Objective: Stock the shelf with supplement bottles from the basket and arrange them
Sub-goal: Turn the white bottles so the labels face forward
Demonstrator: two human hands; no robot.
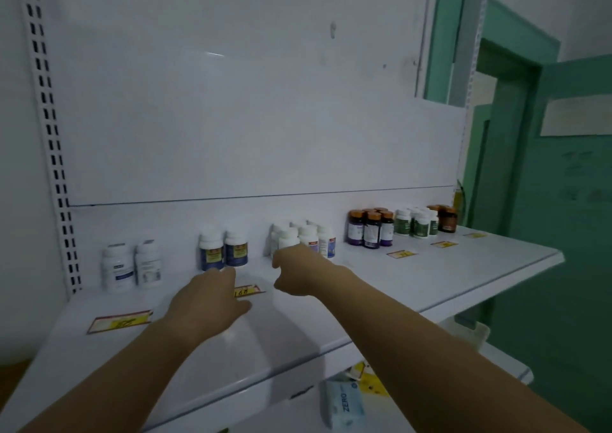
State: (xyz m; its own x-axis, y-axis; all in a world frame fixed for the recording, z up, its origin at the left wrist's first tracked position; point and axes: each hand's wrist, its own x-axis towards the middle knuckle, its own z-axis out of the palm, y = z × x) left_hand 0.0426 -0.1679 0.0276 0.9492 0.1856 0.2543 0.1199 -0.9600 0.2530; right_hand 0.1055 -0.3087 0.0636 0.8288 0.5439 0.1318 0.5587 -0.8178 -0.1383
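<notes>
Supplement bottles stand in groups along the back of a white shelf (pixel 463 267). Two white bottles (pixel 130 265) are at the far left, then two blue-labelled bottles (pixel 223 249), then a cluster of white bottles (pixel 308 235). Further right are purple bottles with orange caps (pixel 371 227), green-labelled bottles (pixel 417 222) and brown bottles (pixel 447 219). My left hand (pixel 208 295) reaches just below the blue-labelled pair and holds nothing. My right hand (pixel 304 273), fingers loosely curled, is in front of the white cluster and grips nothing. The basket is out of view.
Yellow price tags (pixel 119 321) lie along the shelf front, one (pixel 246 290) between my hands. A lower shelf holds a light blue "ZERO" pack (pixel 344 403). A slotted upright (pixel 49 128) runs up the left side. A green door (pixel 563 201) stands at the right.
</notes>
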